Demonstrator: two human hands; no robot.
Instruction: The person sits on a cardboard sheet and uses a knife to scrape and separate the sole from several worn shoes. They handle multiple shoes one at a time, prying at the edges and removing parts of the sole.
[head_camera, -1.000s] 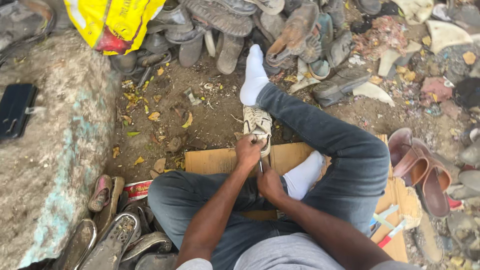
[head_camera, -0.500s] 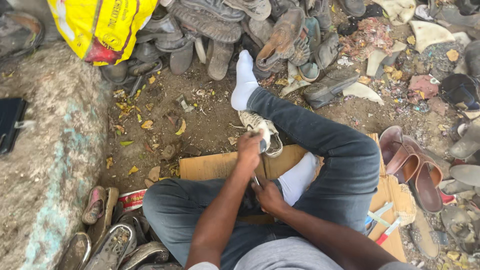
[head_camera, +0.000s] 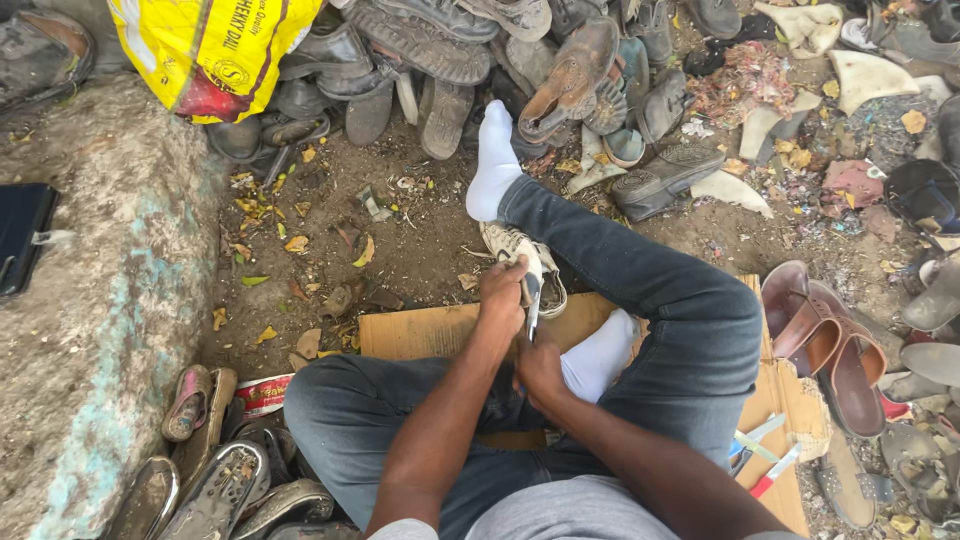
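White, worn sneaker (head_camera: 520, 262) lies on the dirt at the front edge of the cardboard sheet (head_camera: 420, 330), just beside my outstretched shin. My left hand (head_camera: 503, 295) has its grip closed over the shoe's near side, pinning it down; my right hand (head_camera: 540, 365) grips the lower end of a thin metal blade (head_camera: 531, 305) whose tip points up toward the shoe. Judgement: the step goes best with the shoe held flat and steady and the blade kept close to the sole edge, away from the left fingers. Surroundings: heap of old shoes (head_camera: 470, 50) beyond my white-socked foot (head_camera: 494, 160), yellow sack (head_camera: 210, 50) upper left, brown sandals (head_camera: 830, 335) at right. My own crossed legs crowd the working space.
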